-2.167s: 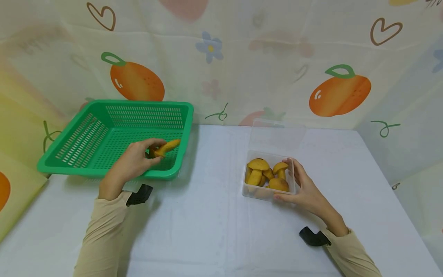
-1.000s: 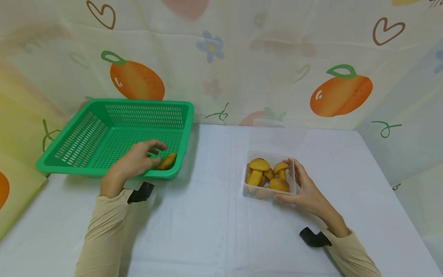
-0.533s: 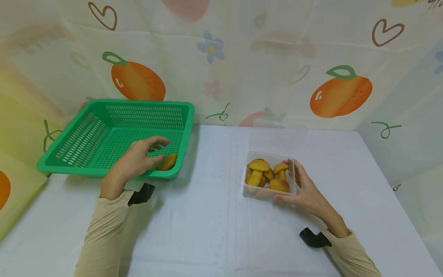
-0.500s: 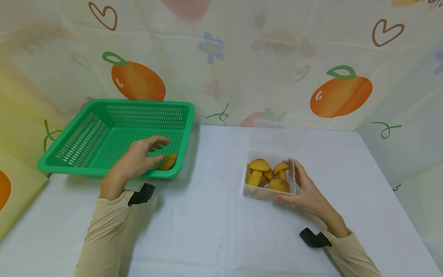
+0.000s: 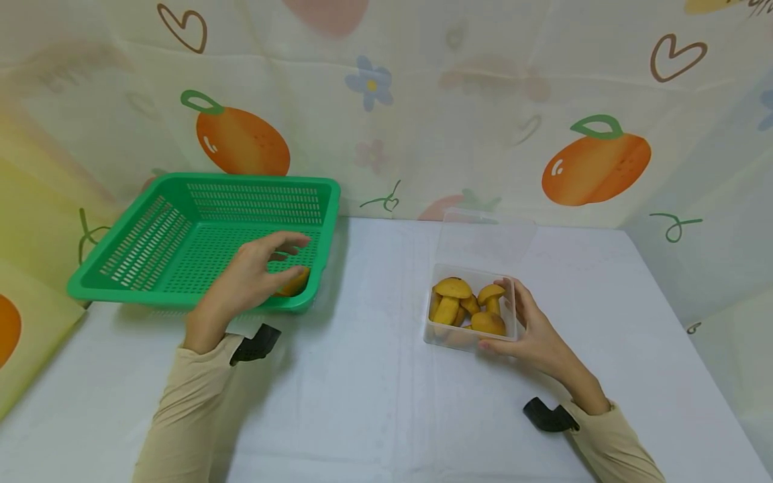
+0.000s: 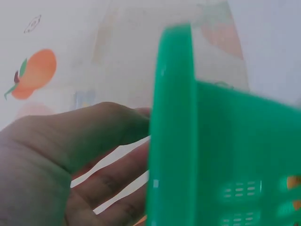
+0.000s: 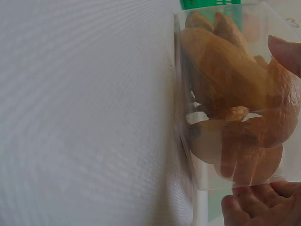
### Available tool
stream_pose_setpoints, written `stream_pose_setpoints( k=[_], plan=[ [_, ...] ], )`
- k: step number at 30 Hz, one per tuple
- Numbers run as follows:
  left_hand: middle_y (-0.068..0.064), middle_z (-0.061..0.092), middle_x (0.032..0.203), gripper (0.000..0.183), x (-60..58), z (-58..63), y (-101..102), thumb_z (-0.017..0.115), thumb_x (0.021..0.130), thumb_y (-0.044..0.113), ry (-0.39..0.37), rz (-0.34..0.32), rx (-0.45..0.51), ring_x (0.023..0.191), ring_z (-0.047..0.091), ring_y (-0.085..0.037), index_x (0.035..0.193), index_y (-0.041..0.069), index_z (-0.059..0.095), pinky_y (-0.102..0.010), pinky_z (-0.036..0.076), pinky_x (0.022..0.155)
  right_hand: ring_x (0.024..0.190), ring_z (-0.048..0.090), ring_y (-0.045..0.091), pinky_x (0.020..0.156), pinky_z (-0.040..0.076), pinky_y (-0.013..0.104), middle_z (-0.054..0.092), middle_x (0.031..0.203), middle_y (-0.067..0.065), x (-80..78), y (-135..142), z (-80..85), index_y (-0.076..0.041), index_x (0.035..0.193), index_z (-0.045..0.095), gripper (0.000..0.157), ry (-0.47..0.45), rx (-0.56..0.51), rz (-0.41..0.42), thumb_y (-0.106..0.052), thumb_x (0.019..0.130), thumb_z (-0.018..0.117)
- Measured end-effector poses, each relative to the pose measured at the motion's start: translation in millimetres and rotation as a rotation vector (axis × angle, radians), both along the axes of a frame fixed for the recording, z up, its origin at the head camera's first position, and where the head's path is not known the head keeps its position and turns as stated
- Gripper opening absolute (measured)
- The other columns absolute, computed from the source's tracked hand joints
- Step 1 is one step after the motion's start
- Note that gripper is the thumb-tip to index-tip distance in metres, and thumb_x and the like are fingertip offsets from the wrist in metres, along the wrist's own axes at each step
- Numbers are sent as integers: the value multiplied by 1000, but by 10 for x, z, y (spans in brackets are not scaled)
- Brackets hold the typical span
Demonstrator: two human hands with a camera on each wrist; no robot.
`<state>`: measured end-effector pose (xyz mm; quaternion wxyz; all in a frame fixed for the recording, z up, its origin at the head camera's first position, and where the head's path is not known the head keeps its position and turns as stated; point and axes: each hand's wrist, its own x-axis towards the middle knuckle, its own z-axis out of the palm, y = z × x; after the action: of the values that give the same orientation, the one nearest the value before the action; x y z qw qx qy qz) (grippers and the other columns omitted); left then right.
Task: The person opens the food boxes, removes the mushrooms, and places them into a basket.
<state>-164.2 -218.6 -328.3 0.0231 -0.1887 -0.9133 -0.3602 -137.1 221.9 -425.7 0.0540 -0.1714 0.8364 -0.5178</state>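
Note:
My left hand [image 5: 256,268] hovers over the front right corner of the green plastic basket [image 5: 202,298], thumb and fingers spread apart with nothing between them. Beneath it a yellow-brown mushroom [image 5: 296,283] lies in the basket, partly hidden by the thumb. In the left wrist view the basket rim [image 6: 174,122] covers the fingertips. To the right, my right hand [image 5: 531,335] holds a clear plastic box [image 5: 447,337] by its right end, thumb at the front and fingers behind. Several yellow mushrooms [image 5: 451,288] fill that box, also visible through its wall in the right wrist view.
A transparent lid [image 5: 483,238] stands open behind the box. Both containers rest on a white-covered table [image 5: 374,389], apart from each other. A printed curtain [image 5: 410,134] hangs along the table's back edge.
The left hand has let go of the mushroom, which now lies in the basket. Since then that hand has risen and shifted slightly right. The right hand and the box have stayed put.

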Motion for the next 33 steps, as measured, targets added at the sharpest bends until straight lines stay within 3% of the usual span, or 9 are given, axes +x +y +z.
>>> stream_pose_setpoints(
  k=[7,18,33],
  plan=[
    [-18,66,124,39,22,-21,130,70,89,1,52,-9,65,112,65,-37,127,1,61,-51,50,100,149,21,44,117,16,64,30,156,20,3,4,-9,-2,153,19,102,2,-1,3,-9,76,86],
    [-15,68,122,41,81,-8,320,72,85,-5,169,-55,55,108,67,-32,124,1,63,-47,53,95,148,22,46,117,17,64,29,156,19,2,4,-4,-7,154,18,103,-5,4,2,-10,76,86],
    [-11,66,127,37,114,-102,654,69,90,3,147,-160,5,111,64,-29,126,2,62,-42,54,95,147,23,46,117,17,66,29,156,19,8,-3,-2,-8,154,18,102,-6,1,9,-9,77,85]
  ],
)
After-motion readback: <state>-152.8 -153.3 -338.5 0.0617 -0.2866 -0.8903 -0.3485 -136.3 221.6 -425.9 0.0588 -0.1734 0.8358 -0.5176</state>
